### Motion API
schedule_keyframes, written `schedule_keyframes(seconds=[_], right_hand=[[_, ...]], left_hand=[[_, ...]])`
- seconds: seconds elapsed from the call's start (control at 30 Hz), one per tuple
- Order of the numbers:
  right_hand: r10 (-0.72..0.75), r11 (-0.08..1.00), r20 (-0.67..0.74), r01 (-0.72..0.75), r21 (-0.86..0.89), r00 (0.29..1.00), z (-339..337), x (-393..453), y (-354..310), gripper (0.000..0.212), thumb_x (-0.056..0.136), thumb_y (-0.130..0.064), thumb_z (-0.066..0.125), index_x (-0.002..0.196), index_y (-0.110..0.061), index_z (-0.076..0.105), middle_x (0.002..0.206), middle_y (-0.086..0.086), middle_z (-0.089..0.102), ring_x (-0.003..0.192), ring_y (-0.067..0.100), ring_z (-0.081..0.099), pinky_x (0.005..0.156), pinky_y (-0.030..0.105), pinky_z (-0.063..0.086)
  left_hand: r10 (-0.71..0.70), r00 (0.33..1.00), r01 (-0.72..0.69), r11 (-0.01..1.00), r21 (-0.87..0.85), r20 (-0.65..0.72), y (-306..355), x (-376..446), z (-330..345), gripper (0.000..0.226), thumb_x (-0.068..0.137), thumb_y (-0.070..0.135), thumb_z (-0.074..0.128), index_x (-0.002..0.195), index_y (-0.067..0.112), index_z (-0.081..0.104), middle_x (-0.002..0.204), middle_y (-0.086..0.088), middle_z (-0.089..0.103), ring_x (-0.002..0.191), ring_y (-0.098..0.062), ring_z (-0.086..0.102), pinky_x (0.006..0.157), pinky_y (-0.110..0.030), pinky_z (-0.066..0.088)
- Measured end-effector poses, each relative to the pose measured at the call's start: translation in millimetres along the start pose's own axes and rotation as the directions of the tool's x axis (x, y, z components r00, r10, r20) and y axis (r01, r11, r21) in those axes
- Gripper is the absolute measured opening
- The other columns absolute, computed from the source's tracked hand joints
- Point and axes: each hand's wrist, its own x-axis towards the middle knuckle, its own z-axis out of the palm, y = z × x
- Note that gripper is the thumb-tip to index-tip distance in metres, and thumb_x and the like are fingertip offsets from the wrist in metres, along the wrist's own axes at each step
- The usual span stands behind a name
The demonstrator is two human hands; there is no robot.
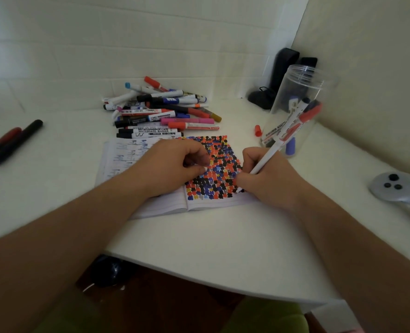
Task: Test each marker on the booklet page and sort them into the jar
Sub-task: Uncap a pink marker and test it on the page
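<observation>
Two bare hands work over an open booklet (165,203) lying on a white table (211,248). The right hand (268,179) grips a white marker (271,152) with its fingers curled round the barrel; the tip touches the lower right part of the right page, which is nearly filled with red, black, blue and yellow blots. The marker's red cap sits on its upper end. The left hand (172,164) rests on the booklet's middle with fingers loosely curled under, holding nothing visible. Just beyond the booklet lies a pile of markers (160,111). A clear jar (297,97) stands to the right of the booklet, with a few markers inside. A loose red cap (258,130) lies between the pile and the jar. Two dark pens (11,143) lie at the far left, and a grey controller (396,188) sits at the right edge.
</observation>
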Motion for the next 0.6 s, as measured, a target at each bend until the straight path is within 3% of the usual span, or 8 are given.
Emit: schedule_keyframes(seconds=[0.17, 0.37, 0.6], right_hand=[[0.049, 0.995, -0.003, -0.049, 0.087, 0.999, -1.7, 1.3, 2.7, 0.032, 0.082, 0.0, 0.074, 0.067, -0.002, 0.046, 0.06, 0.027, 0.053, 0.047, 0.021, 0.051, 0.048, 0.03, 0.05], [0.024, 1.0, 0.015, -0.025, 0.017, 1.0, 1.9, 0.1, 1.7, 0.033, 0.079, 0.0, 0.074, 0.063, -0.005, 0.045, 0.052, 0.001, 0.046, 0.047, 0.009, 0.043, 0.047, 0.017, 0.041], [0.04, 0.996, -0.023, -0.039, 0.08, 0.999, -0.3, 2.1, 3.3, 0.033, 0.081, 0.0, 0.073, 0.065, -0.006, 0.045, 0.059, 0.025, 0.048, 0.05, 0.021, 0.048, 0.049, 0.029, 0.047]], left_hand=[[-0.009, 1.0, 0.009, 1.0, 0.01, 0.008, 0.6, -0.3, -0.6, 0.016, 0.091, 0.028, 0.076, 0.101, 0.04, 0.07, 0.091, 0.028, 0.066, 0.092, 0.015, 0.059, 0.071, 0.003, 0.039], [0.001, 1.0, -0.001, 1.0, 0.024, 0.009, -0.9, 0.2, -0.3, 0.015, 0.092, 0.029, 0.076, 0.102, 0.039, 0.071, 0.09, 0.029, 0.065, 0.092, 0.017, 0.058, 0.071, 0.004, 0.038], [-0.001, 1.0, 0.001, 1.0, 0.02, 0.014, -1.4, 0.7, 0.0, 0.015, 0.092, 0.029, 0.075, 0.102, 0.039, 0.071, 0.092, 0.026, 0.066, 0.091, 0.016, 0.058, 0.071, 0.003, 0.039]])
